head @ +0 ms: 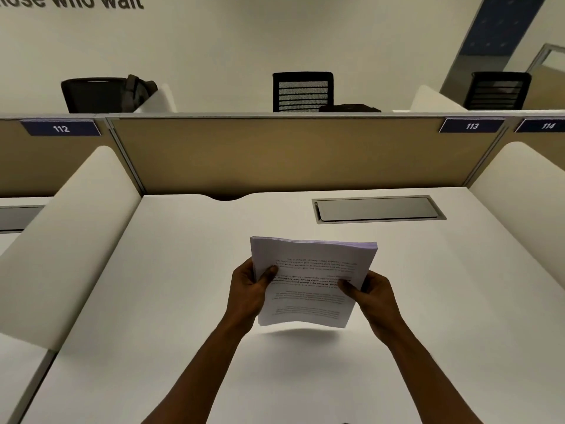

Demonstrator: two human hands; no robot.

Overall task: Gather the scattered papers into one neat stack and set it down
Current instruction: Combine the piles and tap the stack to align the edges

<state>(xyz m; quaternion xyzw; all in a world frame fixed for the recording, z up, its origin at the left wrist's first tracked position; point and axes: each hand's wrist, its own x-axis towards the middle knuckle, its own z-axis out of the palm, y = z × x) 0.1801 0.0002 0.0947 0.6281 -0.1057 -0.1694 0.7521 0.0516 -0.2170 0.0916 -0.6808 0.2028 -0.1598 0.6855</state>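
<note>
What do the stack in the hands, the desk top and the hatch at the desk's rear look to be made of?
Stack: thin white printed paper; it bows between the left hand and right hand, its sheet edges fanned at the far side. Desk top: smooth matte off-white, probably laminate. Hatch: grey with a soft sheen, likely brushed metal, perhaps plastic.

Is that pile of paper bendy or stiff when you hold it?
Probably bendy: the stack of papers sags between the left hand and right hand. Its far edges look fanned, so sheets may slide apart.
</note>
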